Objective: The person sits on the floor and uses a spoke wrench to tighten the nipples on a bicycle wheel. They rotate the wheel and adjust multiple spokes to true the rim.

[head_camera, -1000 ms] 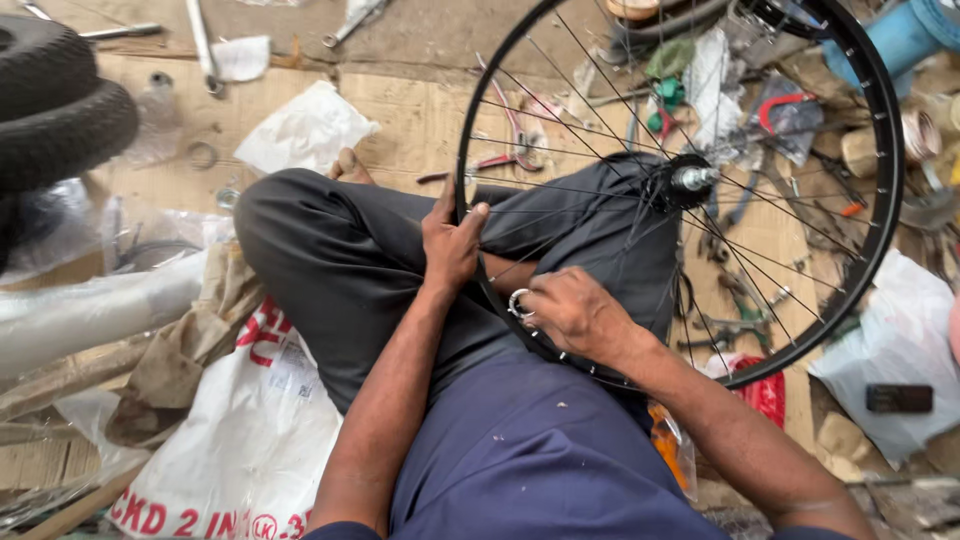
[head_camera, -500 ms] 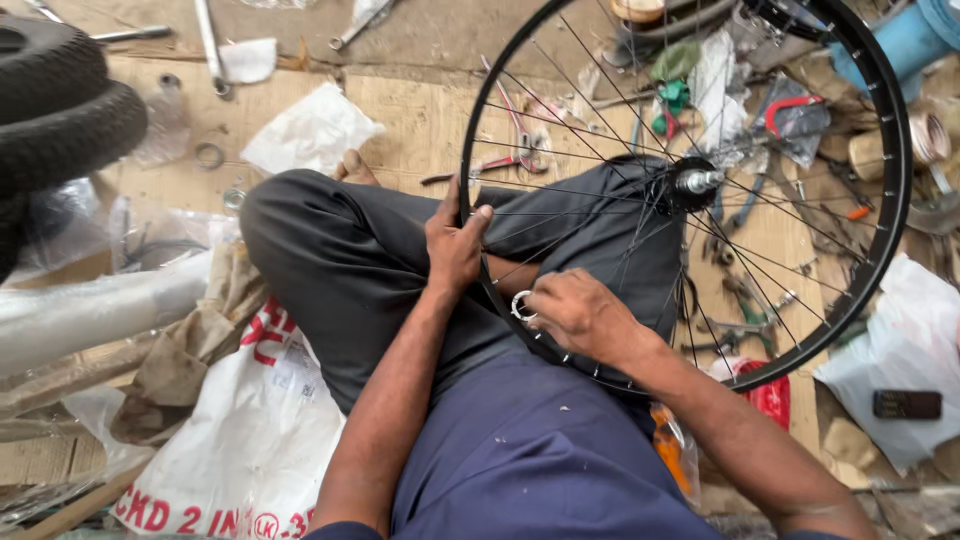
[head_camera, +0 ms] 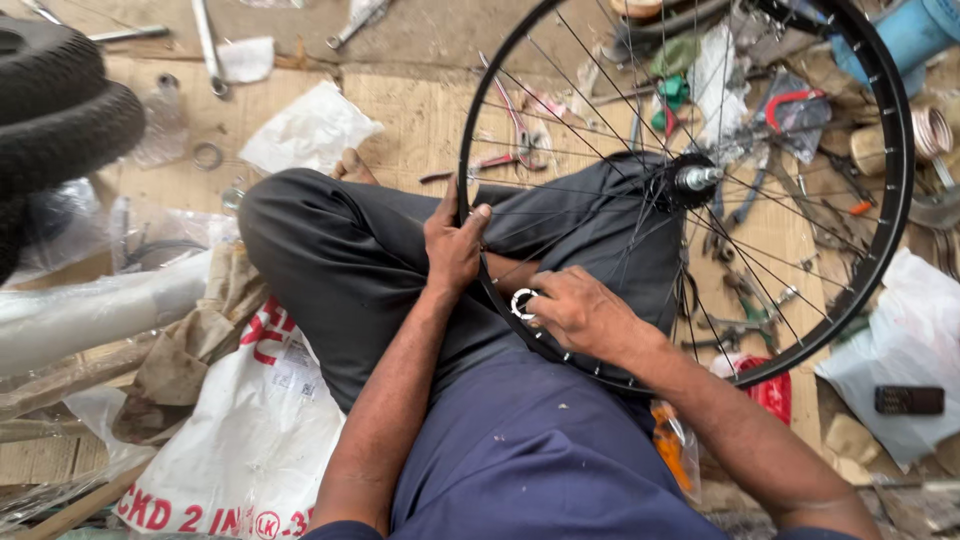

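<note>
While the person sits on the floor (head_camera: pixel 420 110), the wheel (head_camera: pixel 880 250) rests across the lap, its rim near the body. Right hand (head_camera: pixel 580 312) has its fingers closed on a small round spoke key (head_camera: pixel 522 303) at the rim. Left hand (head_camera: pixel 452 245) grips the rim, fingers wrapped on it. Farther off, the hub (head_camera: pixel 690 179) stands over the knee, and pliers (head_camera: pixel 520 135) lie on the floor behind the spokes. Tyres (head_camera: pixel 60 110) are far left.
</note>
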